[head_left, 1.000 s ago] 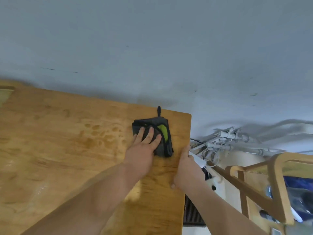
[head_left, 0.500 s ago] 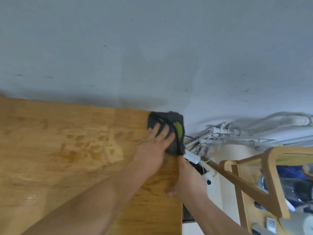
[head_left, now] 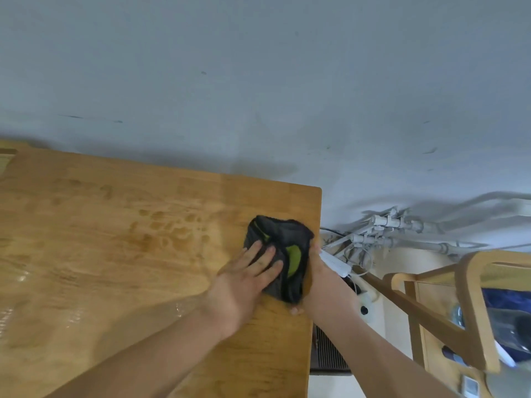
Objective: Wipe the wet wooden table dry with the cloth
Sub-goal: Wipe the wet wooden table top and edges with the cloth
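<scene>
A plain grey-blue wall (head_left: 258,67) fills the upper half of the view, marked with a few small dark scuffs and soft shadows just above the far edge of the furniture below. Low on the right, a cluster of white pipes (head_left: 388,225) with joints and fittings runs along the wall's foot, with thin white cables (head_left: 359,259) looping beneath — all a little blurred. Further right stands a light wooden chair (head_left: 471,297), its curved frame and slanted struts near the lower right corner. Below the pipes sits a dark ribbed grille (head_left: 327,354). Light is even and dim.
</scene>
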A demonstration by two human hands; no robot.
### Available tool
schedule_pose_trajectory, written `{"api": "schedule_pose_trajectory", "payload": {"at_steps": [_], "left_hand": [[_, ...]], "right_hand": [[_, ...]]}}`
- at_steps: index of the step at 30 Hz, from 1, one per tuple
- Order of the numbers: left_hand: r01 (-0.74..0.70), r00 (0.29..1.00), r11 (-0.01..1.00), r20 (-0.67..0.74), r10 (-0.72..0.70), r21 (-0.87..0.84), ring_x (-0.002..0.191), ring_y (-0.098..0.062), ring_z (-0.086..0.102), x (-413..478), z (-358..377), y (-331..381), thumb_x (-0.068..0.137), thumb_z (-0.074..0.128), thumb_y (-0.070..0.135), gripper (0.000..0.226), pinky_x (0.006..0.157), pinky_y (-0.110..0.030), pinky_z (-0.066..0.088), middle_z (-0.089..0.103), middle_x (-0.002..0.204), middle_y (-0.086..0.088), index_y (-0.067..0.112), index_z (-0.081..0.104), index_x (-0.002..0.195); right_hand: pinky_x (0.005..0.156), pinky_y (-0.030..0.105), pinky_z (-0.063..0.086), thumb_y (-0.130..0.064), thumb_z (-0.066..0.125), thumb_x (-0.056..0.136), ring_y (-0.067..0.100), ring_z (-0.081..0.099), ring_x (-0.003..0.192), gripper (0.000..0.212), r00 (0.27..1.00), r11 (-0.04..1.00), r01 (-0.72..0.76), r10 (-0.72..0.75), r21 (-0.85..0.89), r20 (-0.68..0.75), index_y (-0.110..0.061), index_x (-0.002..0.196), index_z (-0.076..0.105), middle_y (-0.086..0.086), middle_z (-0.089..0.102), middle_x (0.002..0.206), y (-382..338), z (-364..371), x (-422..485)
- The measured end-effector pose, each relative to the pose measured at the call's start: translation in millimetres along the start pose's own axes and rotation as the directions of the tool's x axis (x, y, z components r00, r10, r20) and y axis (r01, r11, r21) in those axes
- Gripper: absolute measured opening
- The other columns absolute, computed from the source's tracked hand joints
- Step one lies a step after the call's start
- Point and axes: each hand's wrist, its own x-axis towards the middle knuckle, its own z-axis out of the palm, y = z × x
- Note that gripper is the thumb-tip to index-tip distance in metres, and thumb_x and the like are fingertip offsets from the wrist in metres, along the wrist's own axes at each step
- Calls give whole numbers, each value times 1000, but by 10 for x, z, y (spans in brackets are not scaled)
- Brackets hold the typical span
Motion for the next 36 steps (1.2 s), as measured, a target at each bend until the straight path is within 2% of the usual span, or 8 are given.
{"api": "schedule_pose_trajectory", "payload": {"at_steps": [5, 10, 13, 16, 23, 28, 32, 36], "left_hand": [[17, 987, 999, -163, -9, 44, 146, -27, 38, -241, -65, -540, 82, 72, 5, 68, 118, -47, 36, 50, 153, -3, 27, 56, 145], [495, 837, 824, -102, -537, -277, 157, -29, 7, -58, -22, 256, 96, 57, 14, 76, 126, -44, 21, 10, 171, -5, 28, 22, 161], [197, 977, 976, -67, -203, -89, 155, -33, 7, -237, 146, 633, 93, 62, 21, 81, 127, -46, 9, 10, 168, -6, 20, 19, 161], [-18, 998, 1000, -61, 17, -15, 143, -32, 43, -367, 66, 194, 75, 83, 13, 73, 117, -47, 38, 52, 151, -5, 20, 58, 143], [561, 828, 828, 8, -561, -23, 157, -28, -3, -69, -332, -156, 99, 47, 19, 70, 128, -40, 8, 7, 171, -4, 24, 17, 162], [241, 964, 970, 122, -238, -14, 154, -30, -21, -387, -147, 373, 102, 39, 26, 71, 126, -46, -8, -5, 171, -8, 18, 4, 163], [-107, 966, 994, 235, 108, -18, 146, -17, -35, -724, -168, -186, 105, 37, 28, 66, 116, -35, -26, -10, 170, 2, 24, 6, 163], [125, 987, 991, 110, -120, -37, 155, -19, -14, -643, -415, -812, 99, 28, 40, 63, 126, -41, -9, 10, 170, 3, 26, 27, 160]], "right_hand": [[62, 34, 48, -36, 90, 70, 19, 65, 101, 140, 999, 999, -24, 22, 45, 34, -33, 159, -18, -4, 58, 135, 20, -41, -89], [59, 32, 46, -37, 91, 71, 20, 66, 103, 145, 1000, 1000, -23, 23, -4, 7, -31, 158, -25, 0, 56, 143, 22, -16, -104], [71, 38, 56, -24, 79, 84, 23, 65, 111, 126, 998, 999, -7, 3, -50, -66, -28, 160, -22, 4, 53, 146, 35, 0, -111], [74, 40, 56, -28, 77, 84, 25, 61, 114, 122, 997, 998, 3, -9, -65, -83, -31, 160, -19, 4, 56, 137, 39, -14, -115], [73, 39, 50, -38, 93, 69, 27, 55, 125, 146, 997, 995, -74, 73, -71, -11, -31, 159, -22, 6, 48, 145, -35, 9, -75], [89, 48, 51, -38, 89, 75, 30, 39, 141, 138, 992, 980, -125, 125, -156, -12, -27, 161, -19, 3, 36, 156, -127, -53, -72], [118, 51, 30, -33, 72, 85, 35, 26, 143, 92, 969, 875, -115, -5, -470, -246, -11, 158, 20, 12, 25, 153, -387, 6, -234], [121, 48, 24, -32, 73, 84, 35, 23, 142, 93, 973, 847, -13, -112, -532, -202, -8, 156, 20, 14, 19, 151, -912, 163, -371]]}}
